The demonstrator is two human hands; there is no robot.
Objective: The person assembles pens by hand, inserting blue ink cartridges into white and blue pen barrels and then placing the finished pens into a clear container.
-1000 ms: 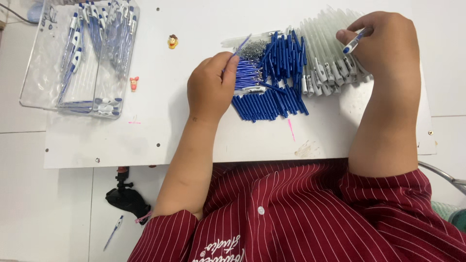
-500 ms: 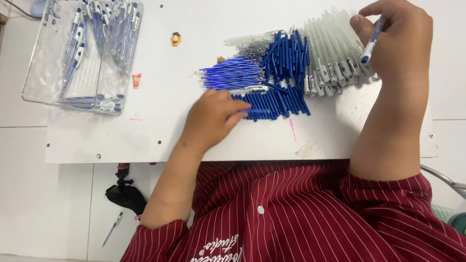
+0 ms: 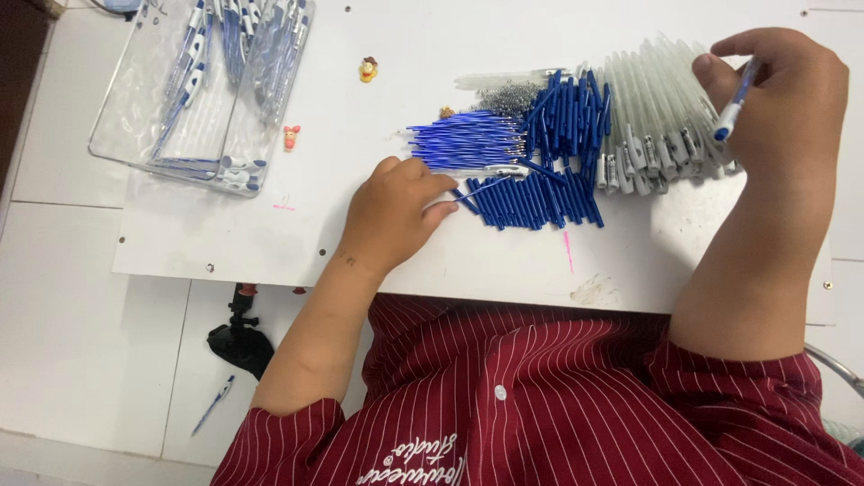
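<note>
Change: the left hand (image 3: 391, 216) has been shifted a little along the board, its fingertips now lying on a thin blue refill (image 3: 481, 189) drawn out of the pile.
Left hand: laid palm down on the white board (image 3: 225, 234), fingers curled and pinching the refill at the edge of the blue barrel pieces (image 3: 531, 193).
Right hand: the right hand (image 3: 783, 108) is raised over the clear pen barrels (image 3: 652, 117), fingers closed around a partly built pen (image 3: 736, 97) with a blue tip.
Refills: a fanned bundle of blue refills (image 3: 463, 144) is seen just above the left hand.
Tray: a clear tray (image 3: 144, 126) with finished pens (image 3: 229, 36) is set at the far left.
</note>
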